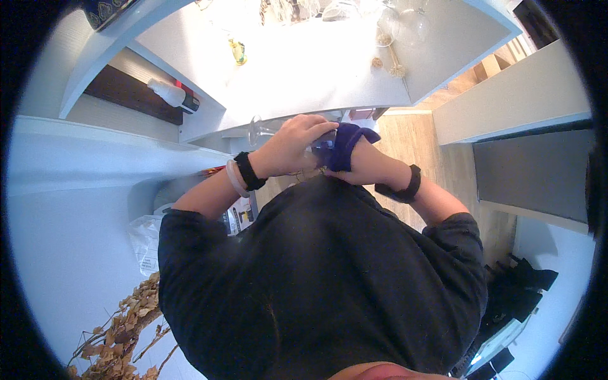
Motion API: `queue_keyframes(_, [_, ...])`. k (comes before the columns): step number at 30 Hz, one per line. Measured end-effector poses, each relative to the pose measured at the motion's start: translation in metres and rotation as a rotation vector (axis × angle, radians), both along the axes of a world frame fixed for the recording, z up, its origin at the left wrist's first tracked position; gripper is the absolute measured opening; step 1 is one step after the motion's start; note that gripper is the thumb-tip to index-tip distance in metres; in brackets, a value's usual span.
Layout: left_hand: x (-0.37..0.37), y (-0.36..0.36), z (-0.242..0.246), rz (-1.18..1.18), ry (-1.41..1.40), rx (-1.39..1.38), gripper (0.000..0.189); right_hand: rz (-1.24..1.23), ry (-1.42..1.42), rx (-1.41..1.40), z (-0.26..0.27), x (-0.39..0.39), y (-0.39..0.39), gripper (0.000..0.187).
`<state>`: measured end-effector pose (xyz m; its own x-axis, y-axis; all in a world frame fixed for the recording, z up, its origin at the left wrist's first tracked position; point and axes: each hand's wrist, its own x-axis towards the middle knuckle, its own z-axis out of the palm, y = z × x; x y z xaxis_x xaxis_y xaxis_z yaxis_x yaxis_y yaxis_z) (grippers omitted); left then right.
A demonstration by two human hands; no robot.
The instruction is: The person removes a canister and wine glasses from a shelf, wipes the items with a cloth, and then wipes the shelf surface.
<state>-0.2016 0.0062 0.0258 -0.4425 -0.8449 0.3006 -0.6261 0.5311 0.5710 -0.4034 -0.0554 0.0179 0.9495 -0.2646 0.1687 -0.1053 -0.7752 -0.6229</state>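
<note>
A clear stemmed wine glass [263, 132] lies sideways in front of my body, its foot towards the left. My left hand [292, 145] is wrapped around its bowl. A dark blue cloth [343, 147] is at the glass's rim end, with my right hand [370, 164] holding it there. The cloth hides the rim, and whether it reaches inside the bowl I cannot tell. Both hands are just below the front edge of a white shelf [313, 80].
On the white shelf stand a small yellow-green figurine [238, 51], dried flowers [396, 69] and clear glassware [414, 26]. A white spray bottle [167, 93] is in a compartment at left. Dried leafy branches [118, 332] are low at left, a grey panel [532, 171] at right.
</note>
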Motion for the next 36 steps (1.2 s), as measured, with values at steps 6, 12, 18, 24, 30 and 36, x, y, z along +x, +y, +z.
queue_keyframes(6, [-0.016,0.005,-0.002,0.142,-0.193,-0.199,0.055,-0.062,0.022,1.119,-0.011,-0.013,-0.013,0.043])
queue_keyframes(12, [-0.01,0.002,-0.015,0.144,-0.296,-0.345,0.049,0.04,0.033,1.02,-0.034,-0.01,-0.01,0.047])
queue_keyframes(18, [-0.004,0.002,-0.01,0.005,-0.06,-0.005,0.06,0.206,0.197,0.023,-0.018,0.001,-0.008,0.043])
queue_keyframes(24, [0.006,-0.003,-0.032,-0.031,0.436,0.636,0.079,0.164,0.1,0.01,0.006,0.011,-0.015,0.044])
queue_keyframes(30, [-0.004,0.003,-0.025,0.104,0.187,0.231,0.073,0.201,0.207,0.45,-0.012,0.011,-0.022,0.046])
queue_keyframes(36, [0.001,-0.002,-0.013,0.171,-0.511,-0.544,0.053,-0.242,-0.205,1.295,-0.029,0.016,0.003,0.037])
